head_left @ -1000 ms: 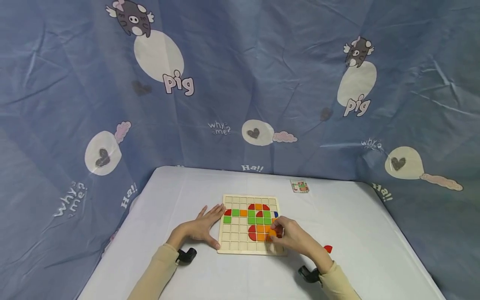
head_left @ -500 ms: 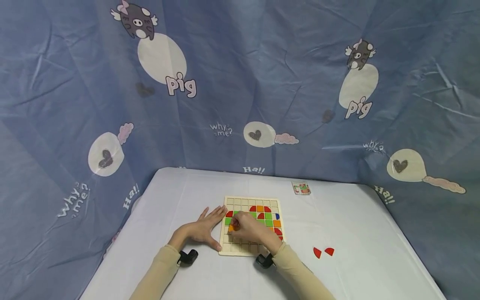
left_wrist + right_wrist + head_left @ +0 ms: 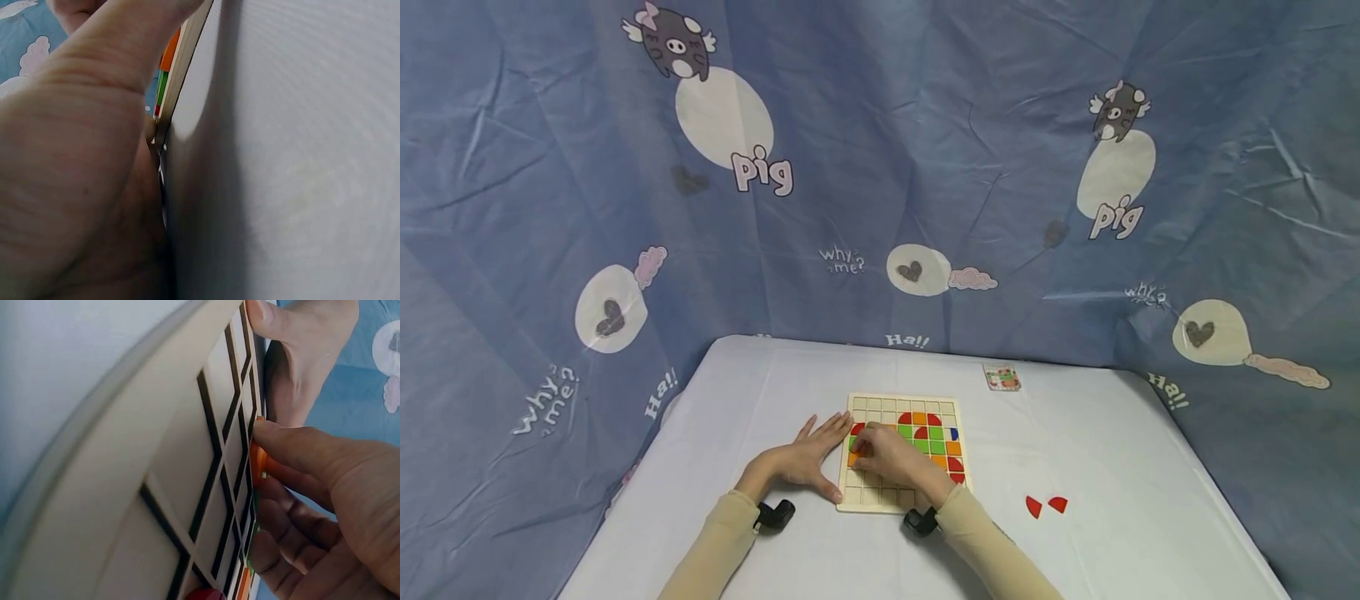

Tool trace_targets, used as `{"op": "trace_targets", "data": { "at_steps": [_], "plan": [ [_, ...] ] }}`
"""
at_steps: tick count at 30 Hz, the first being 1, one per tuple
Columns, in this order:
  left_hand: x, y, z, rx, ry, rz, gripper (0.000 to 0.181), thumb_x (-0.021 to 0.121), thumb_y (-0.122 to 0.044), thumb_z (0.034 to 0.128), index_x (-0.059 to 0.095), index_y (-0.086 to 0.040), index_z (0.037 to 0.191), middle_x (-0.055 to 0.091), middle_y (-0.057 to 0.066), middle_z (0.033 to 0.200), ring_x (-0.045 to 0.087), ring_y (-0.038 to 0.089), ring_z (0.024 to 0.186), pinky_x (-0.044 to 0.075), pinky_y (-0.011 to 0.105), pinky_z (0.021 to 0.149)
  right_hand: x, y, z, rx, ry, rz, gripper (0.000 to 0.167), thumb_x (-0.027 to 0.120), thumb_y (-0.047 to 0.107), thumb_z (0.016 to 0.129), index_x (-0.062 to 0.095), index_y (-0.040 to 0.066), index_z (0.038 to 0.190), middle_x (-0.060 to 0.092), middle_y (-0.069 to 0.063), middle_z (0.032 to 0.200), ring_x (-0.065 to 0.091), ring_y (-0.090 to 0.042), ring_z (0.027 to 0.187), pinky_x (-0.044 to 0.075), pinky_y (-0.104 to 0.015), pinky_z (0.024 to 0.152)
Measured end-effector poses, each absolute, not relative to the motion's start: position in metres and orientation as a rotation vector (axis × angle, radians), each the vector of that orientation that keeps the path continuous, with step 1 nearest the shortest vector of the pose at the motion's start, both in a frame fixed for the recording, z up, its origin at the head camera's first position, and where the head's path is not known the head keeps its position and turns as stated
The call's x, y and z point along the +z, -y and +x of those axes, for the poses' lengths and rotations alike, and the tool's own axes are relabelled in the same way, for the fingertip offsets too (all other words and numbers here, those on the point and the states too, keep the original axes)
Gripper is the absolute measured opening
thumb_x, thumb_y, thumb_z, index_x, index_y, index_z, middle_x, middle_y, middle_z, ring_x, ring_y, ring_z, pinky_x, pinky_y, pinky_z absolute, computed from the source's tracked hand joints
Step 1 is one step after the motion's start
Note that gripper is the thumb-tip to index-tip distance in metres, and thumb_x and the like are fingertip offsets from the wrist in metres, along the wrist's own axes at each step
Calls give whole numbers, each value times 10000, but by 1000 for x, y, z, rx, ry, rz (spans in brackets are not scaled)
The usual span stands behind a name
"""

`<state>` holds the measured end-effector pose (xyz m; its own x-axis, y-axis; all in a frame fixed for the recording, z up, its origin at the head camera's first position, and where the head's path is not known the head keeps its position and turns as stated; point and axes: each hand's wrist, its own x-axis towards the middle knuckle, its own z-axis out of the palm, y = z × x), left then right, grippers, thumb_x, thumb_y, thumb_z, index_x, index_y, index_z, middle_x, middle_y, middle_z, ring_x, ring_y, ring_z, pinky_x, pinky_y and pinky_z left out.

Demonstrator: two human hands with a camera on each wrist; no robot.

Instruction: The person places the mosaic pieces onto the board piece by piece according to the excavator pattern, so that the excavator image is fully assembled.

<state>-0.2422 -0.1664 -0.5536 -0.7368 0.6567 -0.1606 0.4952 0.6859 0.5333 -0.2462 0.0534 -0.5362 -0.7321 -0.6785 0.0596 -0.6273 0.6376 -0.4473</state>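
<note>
A wooden grid board (image 3: pixel 902 497) lies on the white table, partly filled with green, orange and red tiles. My left hand (image 3: pixel 808 461) is spread flat at its left edge, fingertips and thumb touching the frame. Over the board's left column, my right hand (image 3: pixel 891 454) pinches an orange square tile (image 3: pixel 257 462) between thumb and index finger; the tile is at the grid surface, just below a green tile. Whether it sits fully in its cell cannot be seen. The right hand covers several middle cells. In the left wrist view, my left hand (image 3: pixel 75 162) hides most of the board.
Two loose red quarter-circle pieces, one (image 3: pixel 1033 506) beside the other (image 3: pixel 1057 504), lie on the table right of the board. A small printed pattern card (image 3: pixel 1002 377) lies at the back right. A blue patterned cloth (image 3: pixel 850 167) hangs behind the table.
My right hand has carried the orange tile from the board's right side to its left column and lowered it there. Both red pieces now show in full. The left hand stays put.
</note>
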Motion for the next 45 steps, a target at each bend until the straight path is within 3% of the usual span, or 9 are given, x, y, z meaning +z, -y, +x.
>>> {"op": "trace_targets", "data": {
  "at_steps": [9, 15, 22, 30, 37, 45],
  "plan": [
    [-551, 166, -243, 672, -2561, 895, 1283, 779, -635, 663, 42, -83, 1557, -20, 95, 1639, -47, 298, 1511, -117, 600, 1172, -535, -54, -246, -764, -2718, -1080, 186, 752, 199, 846, 718, 100, 998, 651, 63, 879, 562, 9, 765, 502, -115, 696],
    [-554, 165, -243, 638, -2569, 864, 1290, 767, -663, 654, 43, -95, 1558, -28, 69, 1640, -50, 270, 1514, -116, 579, 1182, -530, -69, -240, -879, -2695, -1026, 216, 729, 207, 868, 669, 82, 1034, 611, 27, 934, 535, -26, 803, 493, -142, 706],
    [-554, 162, -242, 641, -2577, 836, 1293, 785, -650, 638, 67, -96, 1558, -19, 66, 1640, -41, 267, 1515, -111, 573, 1185, -508, -131, -224, -894, -2698, -958, 192, 714, 138, 861, 617, 82, 1017, 612, -12, 932, 539, -117, 773, 478, -182, 646],
    [-556, 164, -242, 661, -2585, 824, 1310, 789, -658, 623, 64, -99, 1559, -16, 61, 1641, -38, 275, 1515, -116, 572, 1184, -504, -218, -206, -822, -2763, -666, 241, 766, 133, 803, 590, 73, 957, 572, -16, 866, 518, -154, 773, 427, -211, 594],
    [-557, 165, -245, 654, -2593, 810, 1308, 787, -665, 618, 73, -105, 1560, -13, 53, 1640, -42, 257, 1516, -121, 563, 1186, -506, -277, -189, -788, -2801, -440, 308, 803, 163, 767, 592, 61, 967, 560, -38, 841, 500, -102, 649, 434, -226, 519],
    [-555, 164, -241, 678, -2579, 824, 1289, 788, -652, 629, 87, -99, 1558, 0, 64, 1641, -33, 275, 1515, -114, 575, 1183, -519, -315, -171, -796, -2736, -427, 341, 816, 237, 763, 583, 47, 922, 548, -7, 790, 458, -53, 664, 409, -215, 553]
  ]
}}
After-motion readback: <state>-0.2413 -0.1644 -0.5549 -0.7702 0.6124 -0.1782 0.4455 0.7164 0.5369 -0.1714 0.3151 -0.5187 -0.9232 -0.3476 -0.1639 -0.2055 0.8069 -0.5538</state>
